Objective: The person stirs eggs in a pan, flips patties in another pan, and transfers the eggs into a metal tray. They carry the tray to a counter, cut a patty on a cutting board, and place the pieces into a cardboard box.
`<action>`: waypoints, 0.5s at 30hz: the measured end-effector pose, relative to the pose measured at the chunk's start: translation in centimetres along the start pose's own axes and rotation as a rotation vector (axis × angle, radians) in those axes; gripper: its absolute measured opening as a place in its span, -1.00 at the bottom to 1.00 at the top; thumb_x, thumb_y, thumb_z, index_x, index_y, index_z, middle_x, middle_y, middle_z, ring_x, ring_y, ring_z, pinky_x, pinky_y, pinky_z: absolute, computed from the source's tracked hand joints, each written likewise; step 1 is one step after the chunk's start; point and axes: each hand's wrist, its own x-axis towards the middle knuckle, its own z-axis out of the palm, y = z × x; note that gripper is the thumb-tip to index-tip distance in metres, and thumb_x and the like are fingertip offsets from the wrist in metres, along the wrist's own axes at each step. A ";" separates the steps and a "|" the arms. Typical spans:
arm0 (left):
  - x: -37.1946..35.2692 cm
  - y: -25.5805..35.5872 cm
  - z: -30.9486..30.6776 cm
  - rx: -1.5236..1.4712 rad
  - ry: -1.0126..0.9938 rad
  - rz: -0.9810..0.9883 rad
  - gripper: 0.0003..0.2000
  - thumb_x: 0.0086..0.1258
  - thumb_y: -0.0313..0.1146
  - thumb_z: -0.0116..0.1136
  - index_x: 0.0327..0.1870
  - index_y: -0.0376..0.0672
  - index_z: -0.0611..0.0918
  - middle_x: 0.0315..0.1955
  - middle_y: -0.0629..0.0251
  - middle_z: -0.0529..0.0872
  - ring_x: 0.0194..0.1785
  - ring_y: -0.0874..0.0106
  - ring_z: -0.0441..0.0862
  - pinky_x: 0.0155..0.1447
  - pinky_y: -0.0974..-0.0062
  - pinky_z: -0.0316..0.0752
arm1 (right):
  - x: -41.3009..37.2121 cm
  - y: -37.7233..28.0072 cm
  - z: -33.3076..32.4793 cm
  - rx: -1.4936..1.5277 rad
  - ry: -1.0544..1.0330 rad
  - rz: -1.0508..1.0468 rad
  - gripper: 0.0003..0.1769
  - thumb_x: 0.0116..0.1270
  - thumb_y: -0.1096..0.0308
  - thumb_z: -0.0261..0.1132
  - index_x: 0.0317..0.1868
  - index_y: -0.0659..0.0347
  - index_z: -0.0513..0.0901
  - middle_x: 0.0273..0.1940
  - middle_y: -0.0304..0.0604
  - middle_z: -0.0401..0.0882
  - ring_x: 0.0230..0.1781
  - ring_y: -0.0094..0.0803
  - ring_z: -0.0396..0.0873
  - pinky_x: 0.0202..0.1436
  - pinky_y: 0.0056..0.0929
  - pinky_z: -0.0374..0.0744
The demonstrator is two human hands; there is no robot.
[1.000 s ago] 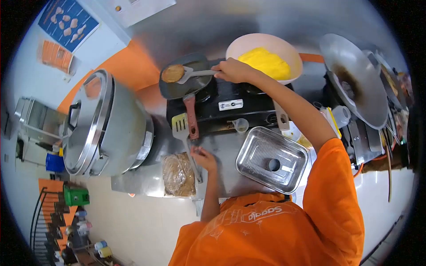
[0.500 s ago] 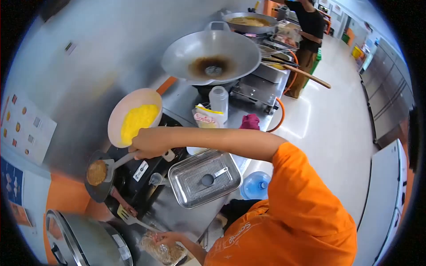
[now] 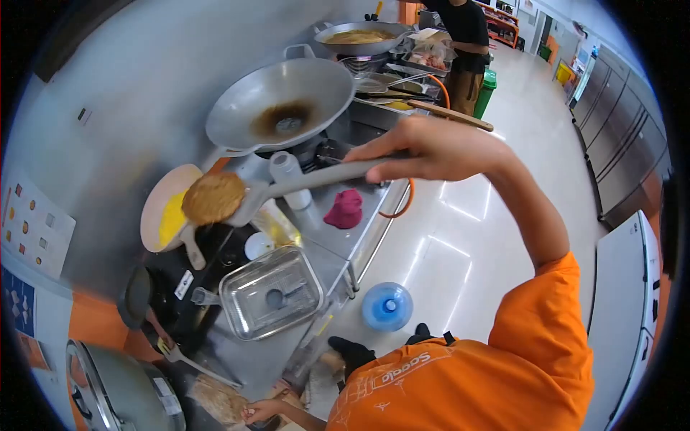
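Right hand [image 3: 431, 149]: centre right of the frame, fingers [image 3: 388, 171] wrapped tight round the handle end of the spatula [image 3: 316, 178].
Spatula: long axis near level, dipping slightly to the lower left; blade points to the left of the frame.
Patty [image 3: 213, 197]: round, brown, flat on the blade, in front of the pale pan [image 3: 154, 215] and below the wok [image 3: 280, 108].
Lidded steel tray [image 3: 269, 291]: on the desk [image 3: 338, 248], below the blade.
Left hand [image 3: 262, 411]: bottom edge, beside a bag [image 3: 215, 399]; its grip cannot be made out.

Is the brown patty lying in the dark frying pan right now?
No, the patty rests on the grey spatula held up by the right hand, away from the dark frying pan.
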 end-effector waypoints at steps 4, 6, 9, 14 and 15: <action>-6.7 8.5 -6.9 -0.036 0.014 -0.079 -0.81 0.29 -0.38 -0.11 -0.17 -0.28 0.34 -0.31 0.06 0.49 -0.24 0.19 0.48 -0.13 0.33 0.38 | -8.4 4.2 -4.3 -0.060 0.026 0.093 -0.61 0.20 0.18 0.14 -0.06 0.29 0.50 -0.44 -0.03 0.53 -0.50 -0.38 0.44 -0.36 -0.50 0.41; -10.4 8.7 -9.5 -0.053 0.013 -0.083 -0.81 0.28 -0.38 -0.10 -0.17 -0.28 0.34 -0.33 0.07 0.49 -0.25 0.20 0.48 -0.15 0.35 0.39 | -12.0 6.0 -6.9 -0.081 0.013 0.158 -0.60 0.20 0.18 0.14 -0.06 0.29 0.51 -0.46 -0.06 0.53 -0.52 -0.43 0.42 -0.39 -0.52 0.41; -14.8 10.0 -12.6 0.001 -0.054 -0.079 -0.82 0.26 -0.42 -0.10 -0.18 -0.29 0.31 -0.35 0.03 0.48 -0.30 0.20 0.49 -0.18 0.37 0.41 | -16.5 10.1 -9.5 -0.137 0.043 0.249 -0.59 0.16 0.18 0.18 -0.01 0.18 0.50 -0.59 -0.24 0.49 -0.74 -0.58 0.24 -0.68 -0.63 0.24; -20.7 15.8 -14.7 -0.183 -0.197 -0.093 -0.82 0.24 -0.53 -0.14 -0.17 -0.34 0.24 -0.34 0.02 0.44 -0.27 0.20 0.46 -0.13 0.36 0.38 | -20.8 16.2 -12.6 -0.164 0.070 0.326 -0.62 0.15 0.17 0.18 -0.06 0.18 0.53 -0.61 -0.27 0.49 -0.79 -0.59 0.20 -0.73 -0.64 0.23; -21.2 16.4 -14.9 -0.190 -0.222 -0.108 -0.82 0.24 -0.55 -0.15 -0.17 -0.35 0.24 -0.34 0.02 0.44 -0.26 0.21 0.45 -0.13 0.36 0.37 | -21.2 17.5 -12.9 -0.179 0.067 0.326 -0.63 0.16 0.18 0.18 -0.06 0.18 0.54 -0.60 -0.27 0.50 -0.79 -0.59 0.20 -0.73 -0.64 0.23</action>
